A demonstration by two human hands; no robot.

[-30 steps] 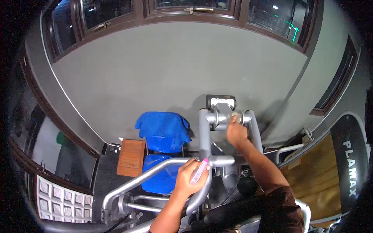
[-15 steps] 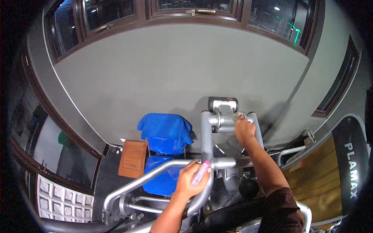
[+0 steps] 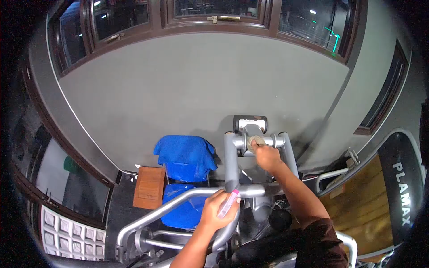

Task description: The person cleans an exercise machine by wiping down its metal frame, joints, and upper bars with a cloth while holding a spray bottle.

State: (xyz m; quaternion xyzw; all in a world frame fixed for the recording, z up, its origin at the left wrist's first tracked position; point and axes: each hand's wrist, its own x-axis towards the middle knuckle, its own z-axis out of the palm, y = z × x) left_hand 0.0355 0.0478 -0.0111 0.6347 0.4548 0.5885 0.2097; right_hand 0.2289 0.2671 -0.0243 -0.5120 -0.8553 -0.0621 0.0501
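Note:
My left hand is closed around a small translucent bottle with a pink cap, held tilted beside the silver tubes of a gym machine. Farther out, my right hand grips a crumpled beige-grey cloth. The cloth rests on the short crossbar between the machine's two upright tubes. Just behind it sits a black roller-like end with a white label. My fingers hide part of the cloth.
To the left stands a blue chair with a blue towel over its back, beside a wooden box. A curved silver rail crosses in front. At right is a panel marked PLAMAX. A grey wall closes off the back.
My right hand and the cloth have moved left along the crossbar. My left hand keeps hold of the bottle in nearly the same spot. The whole view has shifted slightly.

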